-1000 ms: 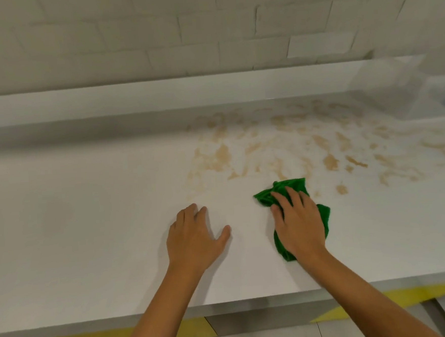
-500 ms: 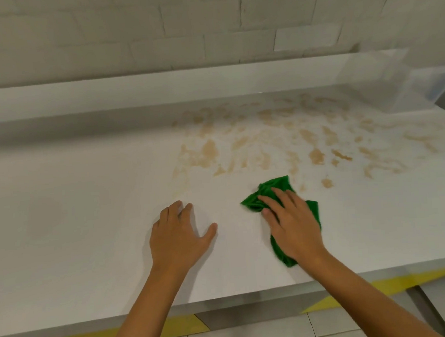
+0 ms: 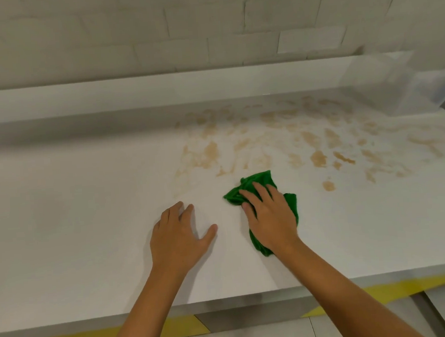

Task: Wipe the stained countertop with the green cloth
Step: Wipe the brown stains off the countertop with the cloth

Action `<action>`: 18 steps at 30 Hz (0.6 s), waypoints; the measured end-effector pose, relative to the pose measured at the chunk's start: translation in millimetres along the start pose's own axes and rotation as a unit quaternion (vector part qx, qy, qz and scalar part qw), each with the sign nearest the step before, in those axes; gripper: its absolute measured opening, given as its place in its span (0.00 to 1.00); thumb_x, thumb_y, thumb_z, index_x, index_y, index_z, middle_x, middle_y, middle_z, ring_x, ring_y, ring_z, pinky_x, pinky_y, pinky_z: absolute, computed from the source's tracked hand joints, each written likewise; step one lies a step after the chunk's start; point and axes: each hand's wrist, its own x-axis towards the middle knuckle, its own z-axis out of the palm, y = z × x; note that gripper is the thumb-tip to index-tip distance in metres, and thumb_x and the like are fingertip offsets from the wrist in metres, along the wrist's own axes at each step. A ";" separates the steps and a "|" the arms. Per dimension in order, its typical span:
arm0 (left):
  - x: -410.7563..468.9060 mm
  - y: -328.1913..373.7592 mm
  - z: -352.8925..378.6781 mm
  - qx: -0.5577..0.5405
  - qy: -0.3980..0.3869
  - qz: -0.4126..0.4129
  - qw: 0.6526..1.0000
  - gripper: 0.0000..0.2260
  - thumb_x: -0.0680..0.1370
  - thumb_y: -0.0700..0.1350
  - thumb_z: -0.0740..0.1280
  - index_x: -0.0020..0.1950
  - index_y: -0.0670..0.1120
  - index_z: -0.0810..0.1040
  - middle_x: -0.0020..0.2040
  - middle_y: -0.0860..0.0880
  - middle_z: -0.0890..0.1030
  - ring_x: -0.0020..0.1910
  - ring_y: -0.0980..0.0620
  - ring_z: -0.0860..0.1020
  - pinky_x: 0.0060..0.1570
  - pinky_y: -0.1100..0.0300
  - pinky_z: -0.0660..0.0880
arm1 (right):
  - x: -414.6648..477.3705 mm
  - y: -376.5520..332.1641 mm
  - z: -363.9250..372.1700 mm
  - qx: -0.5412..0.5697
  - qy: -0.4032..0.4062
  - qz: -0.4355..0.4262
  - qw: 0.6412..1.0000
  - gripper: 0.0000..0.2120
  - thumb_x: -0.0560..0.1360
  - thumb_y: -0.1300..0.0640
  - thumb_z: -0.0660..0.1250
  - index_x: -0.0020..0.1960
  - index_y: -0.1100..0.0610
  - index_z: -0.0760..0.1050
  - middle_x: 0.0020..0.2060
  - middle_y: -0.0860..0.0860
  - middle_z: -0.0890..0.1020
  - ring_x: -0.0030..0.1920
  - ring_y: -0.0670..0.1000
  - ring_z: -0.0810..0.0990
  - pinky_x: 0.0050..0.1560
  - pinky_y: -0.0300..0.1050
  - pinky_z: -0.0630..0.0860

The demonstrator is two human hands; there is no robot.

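A crumpled green cloth (image 3: 259, 185) lies on the white countertop (image 3: 74, 218), just in front of a wide patch of brown stains (image 3: 293, 142). My right hand (image 3: 271, 219) presses flat on the cloth with its fingers spread and straight, covering the cloth's middle. My left hand (image 3: 177, 237) rests flat on the bare countertop to the left of the cloth, fingers extended and thumb out. The stains spread from the counter's middle toward the back right.
A raised white ledge (image 3: 158, 91) runs along the back under a tiled wall. A translucent plastic box (image 3: 421, 88) stands at the back right. The counter's front edge (image 3: 225, 303) runs near my forearms, with yellow markings below it.
My right hand and the cloth have stayed at the near edge of the stains. The view shifted slightly. My left hand has kept its place on the counter.
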 end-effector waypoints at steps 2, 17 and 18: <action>0.1 0.5 -0.4 0.004 0.002 0.001 1.000 0.41 0.67 0.70 0.47 0.75 0.51 0.58 0.77 0.51 0.57 0.75 0.52 0.56 0.72 0.54 0.57 | -14.0 21.0 -9.5 0.000 -0.018 -0.002 1.000 0.25 0.75 0.45 0.47 0.62 0.51 0.74 0.64 0.56 0.75 0.64 0.61 0.72 0.63 0.55 0.69; -1.8 4.2 -4.3 0.012 -0.019 0.001 1.000 0.34 0.76 0.66 0.55 0.77 0.50 0.55 0.78 0.51 0.54 0.76 0.51 0.53 0.74 0.54 0.54 | 7.3 17.9 -4.1 -0.012 -0.029 0.004 1.000 0.24 0.77 0.45 0.47 0.62 0.54 0.74 0.62 0.58 0.76 0.61 0.64 0.73 0.61 0.58 0.69; -1.0 5.1 -4.9 0.013 -0.026 -0.001 1.000 0.34 0.76 0.65 0.55 0.77 0.50 0.54 0.78 0.51 0.53 0.76 0.51 0.52 0.74 0.54 0.54 | -1.4 24.9 -8.5 0.000 -0.043 -0.022 0.999 0.26 0.77 0.43 0.46 0.61 0.53 0.75 0.61 0.58 0.77 0.61 0.63 0.74 0.62 0.57 0.69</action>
